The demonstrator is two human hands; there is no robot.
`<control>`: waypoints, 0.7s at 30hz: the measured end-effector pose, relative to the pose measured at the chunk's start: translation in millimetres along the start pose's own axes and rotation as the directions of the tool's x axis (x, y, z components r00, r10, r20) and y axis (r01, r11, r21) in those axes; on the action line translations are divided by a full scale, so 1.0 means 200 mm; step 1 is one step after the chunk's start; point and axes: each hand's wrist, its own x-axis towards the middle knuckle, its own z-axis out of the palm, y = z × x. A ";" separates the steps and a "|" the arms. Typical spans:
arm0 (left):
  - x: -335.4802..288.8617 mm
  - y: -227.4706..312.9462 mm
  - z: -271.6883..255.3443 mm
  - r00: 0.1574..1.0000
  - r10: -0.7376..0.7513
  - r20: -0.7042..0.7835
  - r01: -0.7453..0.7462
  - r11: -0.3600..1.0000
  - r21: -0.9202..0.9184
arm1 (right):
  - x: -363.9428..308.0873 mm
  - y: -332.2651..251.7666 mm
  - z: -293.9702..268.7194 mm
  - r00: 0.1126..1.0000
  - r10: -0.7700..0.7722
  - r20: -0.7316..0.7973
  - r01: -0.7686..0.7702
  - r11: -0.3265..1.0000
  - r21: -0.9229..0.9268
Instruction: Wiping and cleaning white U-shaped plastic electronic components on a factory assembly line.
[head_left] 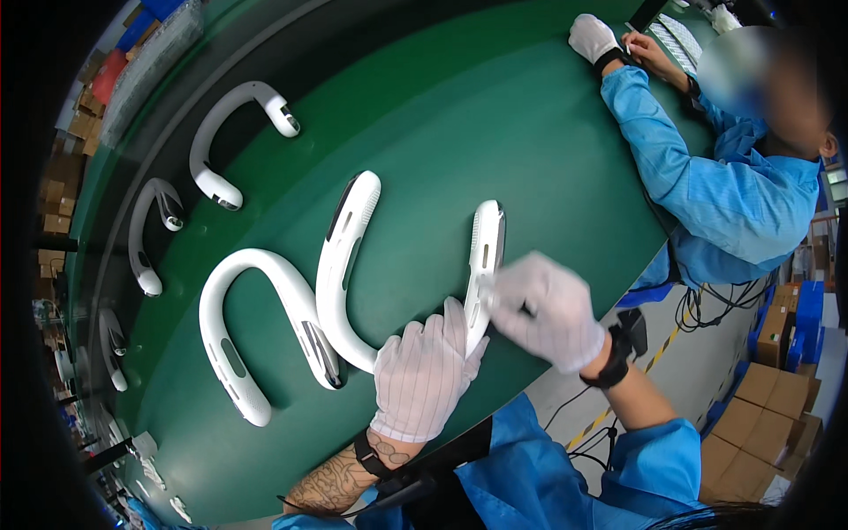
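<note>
On a green belt lie several white U-shaped neck fans. The left hand, in a white glove, lies flat over the curved bottom of the nearest fan, fingers stretched out and close together, pressing on it rather than wrapped around it. The right hand, gloved too, is at the fan's right arm near its lower half; the fingers are bent in and seem to pinch the arm's edge, though blur hides just how they close. This fan stands open end away from the person, its left arm tipped with a dark strip, its right arm showing a row of slots. Just to its left, touching or nearly touching it, a second fan lies the other way round, open end toward the person. Farther left and up the belt are a third fan, a smaller-looking fourth and a fifth near the rim, all well apart from the hands. At the upper right another person in a blue coat leans over the belt, one gloved hand beside a flat white tray; what it holds is too small to tell. Cardboard boxes are stacked on the floor at the lower right and more boxes at the far left; their contents do not show.
</note>
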 end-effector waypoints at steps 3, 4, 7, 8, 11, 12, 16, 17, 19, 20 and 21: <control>-0.05 -0.06 0.00 0.999 0.002 -0.042 -0.002 1.000 0.000 | 0.06 -0.02 0.04 0.998 0.050 -0.037 -0.054 0.994 -0.097; -0.06 -0.06 -0.01 0.999 0.004 -0.053 -0.005 1.000 -0.008 | 0.02 -0.04 0.06 0.999 0.032 -0.041 -0.034 0.999 -0.037; -0.08 -0.09 0.02 1.000 -0.017 0.024 0.017 1.000 -0.007 | -0.08 -0.11 0.14 0.999 -0.003 -0.046 0.004 0.999 0.038; -0.10 -0.10 0.02 1.000 0.001 -0.012 -0.001 1.000 -0.003 | -0.06 -0.08 0.13 0.999 0.001 -0.042 0.000 1.000 0.016; -0.14 -0.15 0.05 0.996 0.032 -0.078 -0.032 0.999 0.000 | -0.01 -0.08 0.15 0.997 -0.004 -0.076 -0.004 0.994 -0.106; -0.16 -0.17 0.06 0.993 0.042 -0.106 -0.043 0.999 -0.003 | -0.06 -0.13 0.18 0.999 0.015 -0.039 -0.017 0.999 -0.052; -0.18 -0.20 0.06 0.999 0.028 -0.036 -0.027 0.999 0.022 | -0.01 -0.11 0.20 0.998 -0.041 -0.040 0.038 0.997 -0.061; -0.18 -0.23 0.06 0.997 0.041 -0.064 -0.041 0.999 0.015 | 0.01 -0.11 0.18 0.999 -0.021 -0.037 0.015 0.990 -0.142; -0.22 -0.26 0.07 0.994 0.053 -0.091 -0.053 0.999 0.003 | -0.07 -0.18 0.25 0.998 -0.036 0.044 0.037 0.999 -0.014; -0.23 -0.27 0.08 0.992 0.075 -0.099 -0.074 0.997 0.014 | -0.08 -0.21 0.25 0.994 -0.052 0.091 0.052 0.999 0.004; -0.23 -0.28 0.09 0.990 0.097 -0.106 -0.095 0.995 0.025 | -0.08 -0.22 0.26 0.988 -0.069 0.139 0.066 0.998 0.023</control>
